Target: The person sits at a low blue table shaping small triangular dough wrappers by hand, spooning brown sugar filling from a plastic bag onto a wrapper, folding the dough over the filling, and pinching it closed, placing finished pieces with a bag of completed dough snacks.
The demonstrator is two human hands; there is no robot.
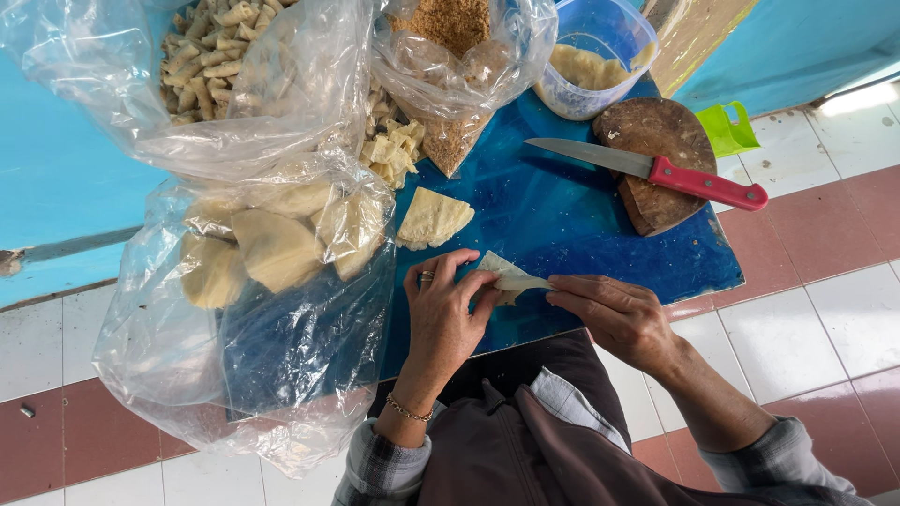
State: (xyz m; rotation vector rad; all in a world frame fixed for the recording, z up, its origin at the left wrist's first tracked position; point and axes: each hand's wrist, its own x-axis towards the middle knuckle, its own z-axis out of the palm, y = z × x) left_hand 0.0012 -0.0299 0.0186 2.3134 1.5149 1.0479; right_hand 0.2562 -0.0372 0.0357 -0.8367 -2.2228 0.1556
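Observation:
My left hand [442, 314], with a ring and a bracelet, and my right hand [614, 314] both pinch a pale folded pastry wrapper [509, 275] on the blue table [562, 220]. The left fingers press its left side, the right fingertips hold its right tip. A second triangular wrapper piece [431, 218] lies just beyond, apart from both hands.
A red-handled knife [656, 169] rests on a round wooden board [661, 131]. A clear bag of wrapper sheets [272, 248] sits left, a bag of rolled pieces [211, 56] behind, a bag of brown crumbs [450, 56], a plastic tub of filling [591, 66], a green scoop [729, 129].

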